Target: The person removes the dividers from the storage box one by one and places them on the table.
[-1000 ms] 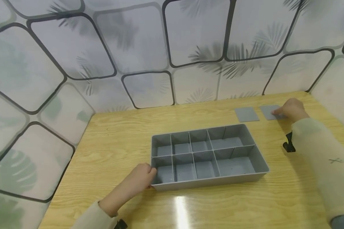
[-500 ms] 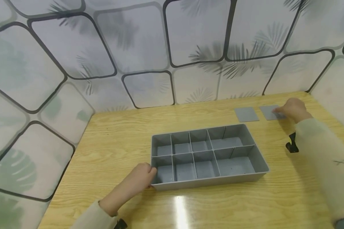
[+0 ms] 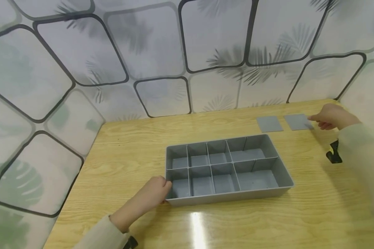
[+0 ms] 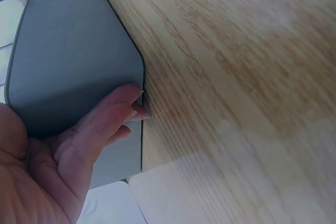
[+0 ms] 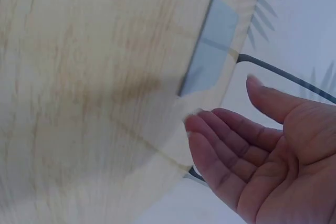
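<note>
1 corner of the gray 8-compartment tray is gripped by the left hand; the right hand, fingers relaxed, is held beside 1 of 2 gray square plates.

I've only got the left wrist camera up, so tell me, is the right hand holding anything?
Observer: No, the right hand holds nothing; its fingers are loosely curled.
Operator: What's nearest to it?
Observer: A gray square, flat on the table, just left of it in the head view.
Operator: I see only the outside of the tray. How is it divided?
Observer: Two rows, each with three small compartments and a larger one at the right.
</note>
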`<state>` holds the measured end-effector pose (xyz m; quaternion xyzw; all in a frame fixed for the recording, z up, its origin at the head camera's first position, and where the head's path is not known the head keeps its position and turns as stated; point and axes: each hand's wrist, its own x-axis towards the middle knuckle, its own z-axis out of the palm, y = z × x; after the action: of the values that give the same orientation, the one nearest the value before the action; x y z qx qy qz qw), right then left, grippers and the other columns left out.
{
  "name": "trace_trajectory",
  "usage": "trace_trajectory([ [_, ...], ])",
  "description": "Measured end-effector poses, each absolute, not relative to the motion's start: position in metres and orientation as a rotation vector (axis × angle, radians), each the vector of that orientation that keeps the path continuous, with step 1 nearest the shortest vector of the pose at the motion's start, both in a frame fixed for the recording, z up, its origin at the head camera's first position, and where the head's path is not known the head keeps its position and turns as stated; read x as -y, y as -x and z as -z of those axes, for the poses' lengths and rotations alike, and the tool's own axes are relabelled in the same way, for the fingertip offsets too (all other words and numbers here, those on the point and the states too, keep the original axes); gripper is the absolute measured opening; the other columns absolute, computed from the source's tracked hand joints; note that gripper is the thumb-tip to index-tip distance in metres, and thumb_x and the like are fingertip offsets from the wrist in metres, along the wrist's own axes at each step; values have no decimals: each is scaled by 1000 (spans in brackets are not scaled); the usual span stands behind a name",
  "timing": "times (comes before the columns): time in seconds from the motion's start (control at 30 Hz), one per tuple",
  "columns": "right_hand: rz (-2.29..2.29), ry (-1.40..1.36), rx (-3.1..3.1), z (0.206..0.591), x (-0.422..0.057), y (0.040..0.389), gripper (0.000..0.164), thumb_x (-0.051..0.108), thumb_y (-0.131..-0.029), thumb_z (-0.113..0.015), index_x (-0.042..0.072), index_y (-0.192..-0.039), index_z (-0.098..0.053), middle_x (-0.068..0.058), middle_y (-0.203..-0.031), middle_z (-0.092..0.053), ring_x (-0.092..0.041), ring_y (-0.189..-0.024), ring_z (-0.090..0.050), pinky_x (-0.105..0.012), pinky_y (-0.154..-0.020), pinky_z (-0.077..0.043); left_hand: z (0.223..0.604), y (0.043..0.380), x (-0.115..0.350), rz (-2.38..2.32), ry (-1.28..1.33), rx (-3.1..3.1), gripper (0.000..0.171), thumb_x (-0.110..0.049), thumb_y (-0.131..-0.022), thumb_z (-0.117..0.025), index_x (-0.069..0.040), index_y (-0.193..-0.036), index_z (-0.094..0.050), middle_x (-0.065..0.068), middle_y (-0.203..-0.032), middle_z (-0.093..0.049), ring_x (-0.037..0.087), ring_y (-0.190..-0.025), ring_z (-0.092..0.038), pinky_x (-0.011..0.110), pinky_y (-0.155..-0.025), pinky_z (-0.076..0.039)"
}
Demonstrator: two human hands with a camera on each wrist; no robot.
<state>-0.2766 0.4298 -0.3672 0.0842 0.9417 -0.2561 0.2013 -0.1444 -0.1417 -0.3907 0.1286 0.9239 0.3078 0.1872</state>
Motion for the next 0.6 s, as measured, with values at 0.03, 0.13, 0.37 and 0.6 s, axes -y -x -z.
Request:
trace_trajectory([
  [0.03,719,-227,-2616,366,-430,277,50,36,-87,-48,-13,-84,-54,-7,-66,-59,-21,-60,-59,-34,-59,-53,391,144,142,-869,-359,-2600,31,-14,-86,-34,-6,-57,-43,7,-59,-46,15,-47,-48,29,-48,-44],
  [0.13,730,-214,-2568,360,-429,279,50,33,-88,-48,-17,-92,-54,-8,-70,-62,-24,-66,-61,-35,-62,-53,390,144,142,-876,-353,-2601,31,-14,-86,-34,-6,-58,-44,8,-60,-47,15,-47,-49,28,-49,-45],
  [0.37,668,-154,-2456,343,-414,278,34,26,-89,-47,6,-62,-47,0,-57,-54,-13,-54,-54,-29,-54,-49,389,143,143,-869,-342,-2610,31,-15,-86,-34,-5,-58,-45,7,-60,-47,15,-48,-50,29,-50,-45],
  [0.6,622,-95,-2366,330,-402,273,32,20,-91,-44,13,-59,-39,5,-54,-40,-7,-49,-39,-25,-50,-41,389,143,141,-862,-354,-2609,31,-15,-86,-33,-5,-58,-44,8,-60,-48,16,-48,-49,30,-52,-44],
])
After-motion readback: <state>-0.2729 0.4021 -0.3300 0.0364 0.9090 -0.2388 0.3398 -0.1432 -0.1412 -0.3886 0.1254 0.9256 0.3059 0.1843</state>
